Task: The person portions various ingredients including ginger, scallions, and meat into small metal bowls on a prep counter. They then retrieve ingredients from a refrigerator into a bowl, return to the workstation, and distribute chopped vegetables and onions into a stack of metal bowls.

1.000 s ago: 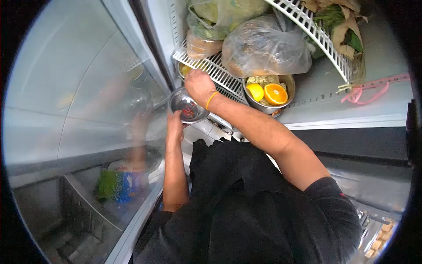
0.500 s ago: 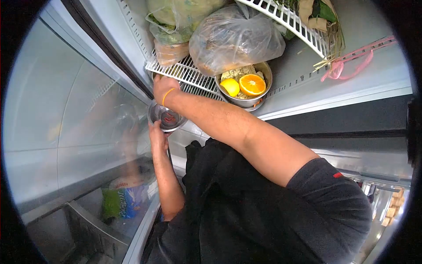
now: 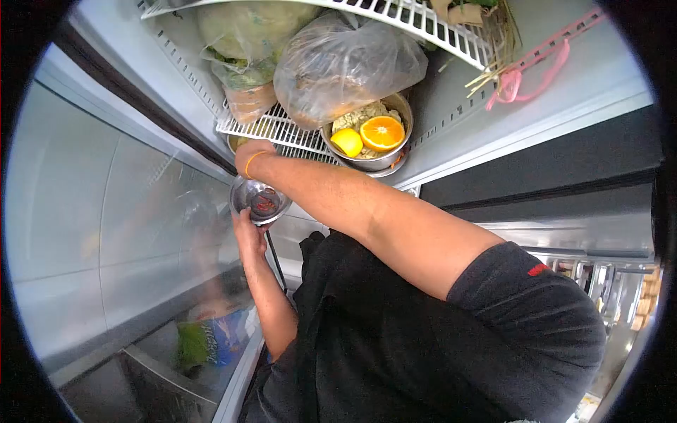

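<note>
Steel bowl (image 3: 243,190), gripped in your left hand (image 3: 248,231), could spill its red pieces (image 3: 266,204) if your right hand (image 3: 248,149), fingers hidden and grip impossible to tell, bumps it.

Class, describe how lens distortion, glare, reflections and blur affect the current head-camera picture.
Head view: black, rounded vignetting at the corners; the upper wire shelf appears bowed; pale reflections veil the glass door; bright highlights streak the clear plastic bag and metal bowl; the green-and-blue packet looks hazy, its lettering unreadable.

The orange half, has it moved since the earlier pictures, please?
No, the orange half still sits beside the yellow fruit in the metal bowl.
</note>
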Demonstrator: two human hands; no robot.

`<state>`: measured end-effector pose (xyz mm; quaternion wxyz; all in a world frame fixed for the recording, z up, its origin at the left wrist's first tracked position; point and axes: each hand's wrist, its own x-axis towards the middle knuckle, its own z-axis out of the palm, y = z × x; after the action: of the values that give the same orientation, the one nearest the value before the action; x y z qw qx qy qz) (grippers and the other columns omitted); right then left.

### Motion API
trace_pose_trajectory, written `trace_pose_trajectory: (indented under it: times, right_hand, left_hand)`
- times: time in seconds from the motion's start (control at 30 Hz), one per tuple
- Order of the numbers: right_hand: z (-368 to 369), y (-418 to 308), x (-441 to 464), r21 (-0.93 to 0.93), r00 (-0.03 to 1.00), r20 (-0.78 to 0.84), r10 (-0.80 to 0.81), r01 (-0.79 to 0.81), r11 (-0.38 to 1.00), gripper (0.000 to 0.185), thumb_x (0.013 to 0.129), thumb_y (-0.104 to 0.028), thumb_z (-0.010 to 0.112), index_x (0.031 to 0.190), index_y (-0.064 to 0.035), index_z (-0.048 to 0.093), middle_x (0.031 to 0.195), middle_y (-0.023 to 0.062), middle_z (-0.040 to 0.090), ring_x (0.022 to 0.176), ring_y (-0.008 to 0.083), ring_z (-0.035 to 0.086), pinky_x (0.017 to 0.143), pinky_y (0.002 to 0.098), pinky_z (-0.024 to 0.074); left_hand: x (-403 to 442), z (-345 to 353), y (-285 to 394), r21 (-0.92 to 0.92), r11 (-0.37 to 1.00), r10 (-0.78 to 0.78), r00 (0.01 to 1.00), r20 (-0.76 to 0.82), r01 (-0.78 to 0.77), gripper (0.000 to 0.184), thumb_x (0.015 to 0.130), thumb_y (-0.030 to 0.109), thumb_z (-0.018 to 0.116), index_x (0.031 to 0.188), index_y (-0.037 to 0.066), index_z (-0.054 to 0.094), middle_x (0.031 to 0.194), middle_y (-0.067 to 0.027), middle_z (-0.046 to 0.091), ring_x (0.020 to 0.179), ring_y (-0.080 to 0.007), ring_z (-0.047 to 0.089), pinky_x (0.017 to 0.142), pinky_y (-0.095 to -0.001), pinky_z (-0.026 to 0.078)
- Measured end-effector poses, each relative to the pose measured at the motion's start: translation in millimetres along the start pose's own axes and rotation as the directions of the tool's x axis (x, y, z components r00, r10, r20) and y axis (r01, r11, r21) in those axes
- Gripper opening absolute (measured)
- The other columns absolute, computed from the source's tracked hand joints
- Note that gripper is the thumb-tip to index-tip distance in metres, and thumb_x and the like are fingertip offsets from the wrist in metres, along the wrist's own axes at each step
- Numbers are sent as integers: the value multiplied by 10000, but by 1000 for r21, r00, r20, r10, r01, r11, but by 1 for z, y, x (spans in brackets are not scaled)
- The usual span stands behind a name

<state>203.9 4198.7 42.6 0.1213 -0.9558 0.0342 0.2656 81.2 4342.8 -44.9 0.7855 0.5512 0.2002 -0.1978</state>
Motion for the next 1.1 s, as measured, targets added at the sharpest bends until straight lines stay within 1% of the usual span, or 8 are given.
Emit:
trace_pose_trajectory:
  times: [0.1, 0.2, 0.3, 0.43, 0.7, 0.93, 0.97, 1.1]
  right_hand:
    - [16, 2, 0, 297, 968, -207, 143, -77, 952, 341, 929, -164, 606, 1178, 26, 741, 1187, 179, 747, 1066, 340, 740, 855, 436, 606]
    - [8, 4, -11, 254, 988, -138, 64, -27, 967, 341, 975, -158, 531, 1192, 17, 727, 1230, 202, 721, 1076, 372, 728, 894, 442, 588]
    - [26, 5, -10, 242, 884, -468, 11, 116, 963, 325, 998, -159, 479, 1135, 1, 726, 1164, 225, 722, 1031, 398, 725, 885, 476, 576]
    - [30, 15, -17, 87, 849, -506, -153, 226, 970, 290, 984, -165, 465, 1073, -13, 695, 1104, 268, 692, 1021, 415, 702, 888, 511, 552]
    - [29, 23, -32, 166, 777, -600, -189, 353, 921, 192, 955, -115, 538, 1093, -14, 625, 1096, 254, 623, 1022, 442, 644, 890, 533, 522]
    - [39, 29, -23, 126, 740, -625, -249, 411, 903, 307, 906, -66, 558, 1204, 2, 592, 1266, 262, 565, 1188, 454, 582, 990, 496, 526]
    - [40, 29, -22, 218, 757, -625, -190, 403, 889, 296, 910, -55, 544, 1197, 2, 592, 1267, 263, 559, 1185, 450, 580, 986, 497, 524]
    - [29, 28, -56, -9, 612, -707, -355, 495, 869, 326, 867, 13, 536, 1177, -8, 634, 1131, 257, 593, 1032, 462, 619, 915, 505, 522]
  left_hand:
    - [0, 2, 1, -23, 999, 26, 1000, -6, -26, 528, 953, 151, 477, 1458, 55, 358, 1304, -201, 580, 1000, -325, 714, 675, -464, 649]
    - [0, 1, 1, -31, 999, 30, 1000, 6, -30, 535, 952, 143, 475, 1463, 55, 345, 1312, -209, 573, 1015, -344, 713, 707, -507, 654]
    - [-8, 6, 9, -41, 999, 9, 1000, 22, -8, 536, 952, 132, 478, 1465, 47, 349, 1348, -223, 556, 1059, -375, 700, 793, -569, 646]
    - [-12, 12, 6, -91, 996, -3, 1000, 12, 4, 510, 951, 135, 486, 1434, 12, 376, 1344, -234, 565, 1088, -396, 691, 804, -585, 642]
    - [-17, 19, 6, -125, 992, -15, 999, 39, 20, 499, 960, 157, 477, 1398, -63, 383, 1316, -251, 584, 1101, -420, 687, 836, -599, 634]
    - [-17, 23, 6, -117, 992, -36, 999, 37, 41, 499, 978, 195, 470, 1413, -42, 411, 1320, -256, 587, 1086, -404, 698, 847, -574, 635]
    - [-19, 25, 6, -110, 993, -30, 997, 69, 38, 489, 986, 199, 465, 1397, -63, 425, 1327, -256, 589, 1100, -417, 688, 859, -589, 628]
    - [5, 22, -21, -80, 997, -14, 997, 72, 20, 490, 1010, 213, 448, 1415, -62, 431, 1293, -218, 631, 1078, -346, 710, 831, -525, 639]
